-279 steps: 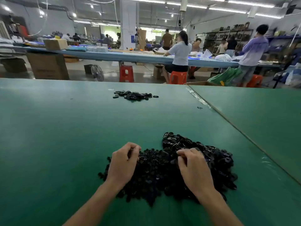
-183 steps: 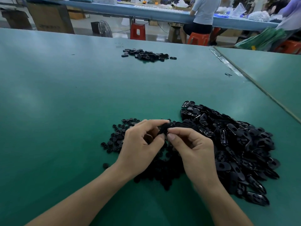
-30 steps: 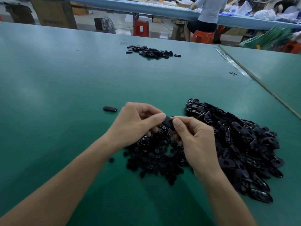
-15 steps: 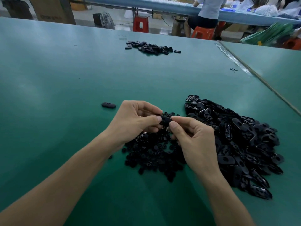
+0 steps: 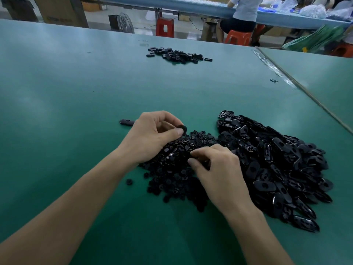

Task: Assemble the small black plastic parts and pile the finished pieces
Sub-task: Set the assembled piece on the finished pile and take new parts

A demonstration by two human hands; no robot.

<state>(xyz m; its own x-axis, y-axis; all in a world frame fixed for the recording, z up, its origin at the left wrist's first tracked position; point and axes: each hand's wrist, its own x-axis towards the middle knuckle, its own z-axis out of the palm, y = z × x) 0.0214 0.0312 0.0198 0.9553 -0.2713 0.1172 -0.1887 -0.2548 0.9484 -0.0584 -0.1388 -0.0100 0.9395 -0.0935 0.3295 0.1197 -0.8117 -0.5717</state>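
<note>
Left hand (image 5: 152,134): raised just above the round parts, thumb and fingers pinching the held piece (image 5: 182,129).
Right hand (image 5: 219,169): low on the round parts, fingers curled, thumb and forefinger tips close together; I cannot tell whether they pinch anything.
Round parts (image 5: 172,175): one heap of small discs under and between the hands, too many to count.
Shells (image 5: 277,159): one bigger heap of oval parts, touching the right side of the round parts and spreading toward the near right.
Lone piece (image 5: 127,122): one, lying flat just left of the left hand, apart from both heaps.
Stray disc (image 5: 129,181): one, just off the left rim of the round parts, beside the left forearm.
Far heap (image 5: 177,54): one low scatter near the far edge, well apart from the hands.
Table (image 5: 66,92): green top; the far edge runs across the upper frame.
Seam (image 5: 305,92): a diagonal join to a second green top on the right, passing near the shells' far side.
Open room: bare green to the left of the hands, and a broad band between the near heaps and the far heap.
Stools (image 5: 164,26): three beyond the far edge, one with a seated person (image 5: 242,14).
Fan (image 5: 122,22): one, on the floor left of the stools.
</note>
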